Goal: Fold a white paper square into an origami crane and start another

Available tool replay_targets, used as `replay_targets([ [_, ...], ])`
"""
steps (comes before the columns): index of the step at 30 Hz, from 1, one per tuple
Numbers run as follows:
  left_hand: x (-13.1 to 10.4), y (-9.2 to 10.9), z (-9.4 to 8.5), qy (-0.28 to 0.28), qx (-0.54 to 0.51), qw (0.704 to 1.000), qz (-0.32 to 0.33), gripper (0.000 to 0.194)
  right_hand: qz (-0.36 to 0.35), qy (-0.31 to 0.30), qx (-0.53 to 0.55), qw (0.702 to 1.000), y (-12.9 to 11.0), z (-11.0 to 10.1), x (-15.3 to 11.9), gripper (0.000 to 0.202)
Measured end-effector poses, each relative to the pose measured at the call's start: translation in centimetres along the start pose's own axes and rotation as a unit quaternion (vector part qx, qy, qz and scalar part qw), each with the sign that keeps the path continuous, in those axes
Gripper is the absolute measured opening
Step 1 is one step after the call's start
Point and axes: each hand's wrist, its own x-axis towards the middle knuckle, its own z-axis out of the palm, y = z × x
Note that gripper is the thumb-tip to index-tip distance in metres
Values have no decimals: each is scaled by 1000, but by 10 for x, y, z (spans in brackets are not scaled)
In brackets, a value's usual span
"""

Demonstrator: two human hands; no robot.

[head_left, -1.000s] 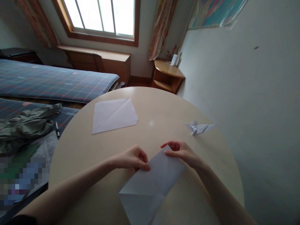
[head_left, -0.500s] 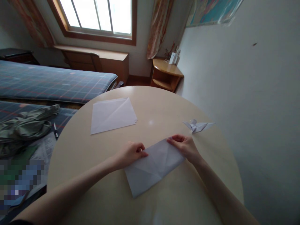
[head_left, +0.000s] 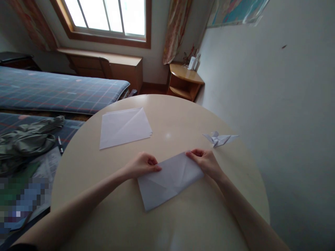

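Note:
A folded white sheet of paper (head_left: 170, 181), with crease lines across it, lies tilted over the near half of the round table. My left hand (head_left: 143, 165) pinches its upper left edge between thumb and curled fingers. At the sheet's upper right corner, my right hand (head_left: 205, 162) grips the edge in the same way. Beyond my left hand rests a stack of white paper (head_left: 124, 128), its top sheet creased diagonally. A folded paper bird (head_left: 219, 140) stands past my right hand, apart from it.
The round cream table (head_left: 172, 115) fills the middle. Left of it are a plaid mattress (head_left: 65, 90), a crumpled grey-green cloth (head_left: 31, 137) and a pen (head_left: 60, 144). A white wall (head_left: 293, 104) rises at the right; a corner shelf (head_left: 185, 73) stands behind.
The near edge of the folded sheet has moved slightly up and away from me. My left hand has shifted a little up and left, still pinching the edge.

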Motion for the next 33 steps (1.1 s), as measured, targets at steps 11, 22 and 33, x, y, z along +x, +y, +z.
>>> replay_targets([
  [11,2,-4,-5,-14,-14,1000,-11,35,-3,-4,17,1000,1,1,0,41],
  [22,3,-7,-8,-34,-16,999,0,38,-14,2,15,1000,1,1,0,42],
  [33,5,-8,-7,-37,-11,999,0,37,-101,40,-256,961,-2,5,-8,26],
])
